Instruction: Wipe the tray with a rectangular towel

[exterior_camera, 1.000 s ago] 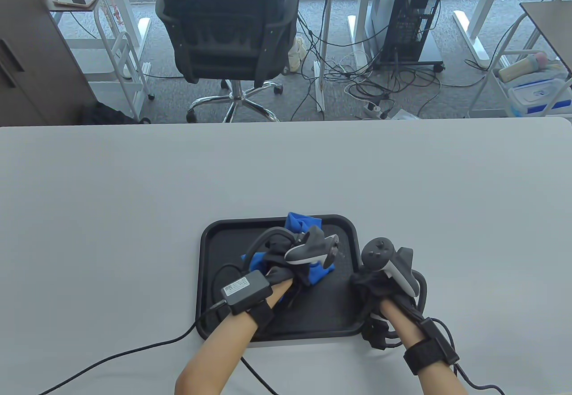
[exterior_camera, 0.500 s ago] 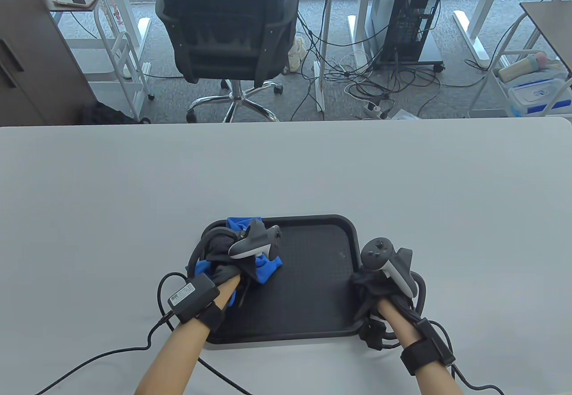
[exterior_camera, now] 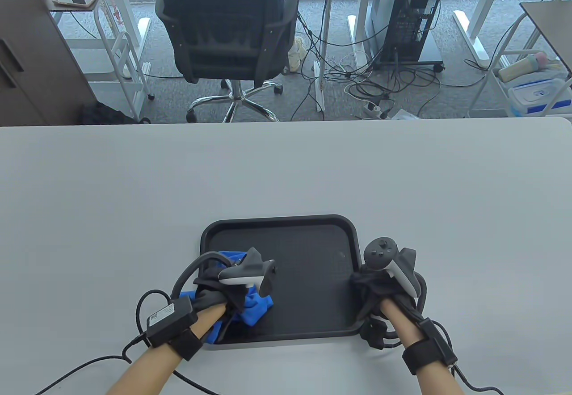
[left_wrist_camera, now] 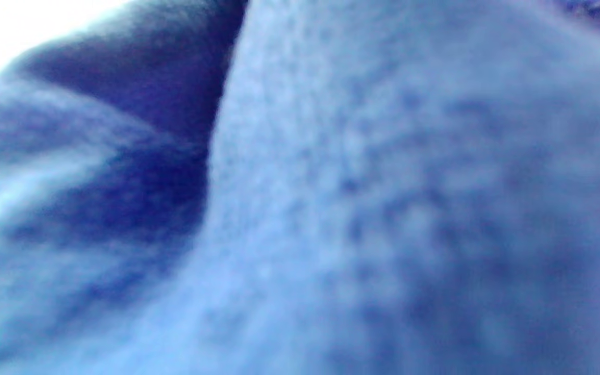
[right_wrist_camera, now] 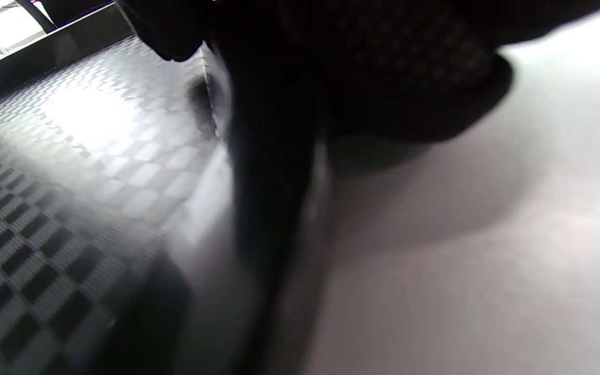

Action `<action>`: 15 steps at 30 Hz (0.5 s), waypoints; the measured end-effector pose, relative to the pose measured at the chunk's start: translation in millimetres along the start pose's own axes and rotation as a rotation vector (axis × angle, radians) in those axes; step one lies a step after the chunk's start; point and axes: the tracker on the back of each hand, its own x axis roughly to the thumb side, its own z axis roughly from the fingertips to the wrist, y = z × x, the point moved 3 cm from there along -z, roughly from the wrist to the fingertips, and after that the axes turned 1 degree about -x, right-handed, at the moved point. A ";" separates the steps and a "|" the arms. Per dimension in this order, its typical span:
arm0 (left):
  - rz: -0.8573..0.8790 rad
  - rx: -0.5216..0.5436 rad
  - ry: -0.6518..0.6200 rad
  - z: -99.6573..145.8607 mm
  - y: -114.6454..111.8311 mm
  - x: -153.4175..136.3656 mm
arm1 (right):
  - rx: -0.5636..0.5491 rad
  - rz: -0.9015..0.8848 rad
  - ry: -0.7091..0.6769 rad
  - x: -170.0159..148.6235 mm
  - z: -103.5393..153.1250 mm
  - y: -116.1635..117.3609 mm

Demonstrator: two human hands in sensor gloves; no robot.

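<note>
A black rectangular tray (exterior_camera: 313, 234) with a checkered floor lies near the front edge of the grey table. My left hand (exterior_camera: 223, 292) grips a bunched blue towel (exterior_camera: 257, 308) and presses it on the tray's near left part. The towel (left_wrist_camera: 383, 208) fills the left wrist view, blurred. My right hand (exterior_camera: 373, 290) holds the tray's right rim at its near corner. In the right wrist view the dark gloved fingers (right_wrist_camera: 279, 130) sit over the rim, with the tray floor (right_wrist_camera: 45, 182) to the left.
The grey table (exterior_camera: 134, 180) stretches wide beyond the tray. Glove cables (exterior_camera: 89, 363) trail off the front edge on the left. An office chair (exterior_camera: 228, 33) and a computer tower (exterior_camera: 411, 10) stand on the floor behind the table.
My left hand has dragged the towel from the tray's middle to its far left corner, then toward me to the near left part. My right hand has stayed on the rim.
</note>
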 end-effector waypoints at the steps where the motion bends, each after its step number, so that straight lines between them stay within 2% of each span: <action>1: -0.022 -0.002 -0.013 2.1 -0.1 6.1 | -0.003 0.004 0.000 0.3 0.0 0.0; 7: -0.122 0.006 -0.080 9.8 4.2 39.2 | 0.002 0.001 -0.003 0.0 -0.2 0.0; 15: -0.199 0.094 -0.161 13.5 20.5 84.9 | -0.008 0.015 0.001 0.4 0.3 0.0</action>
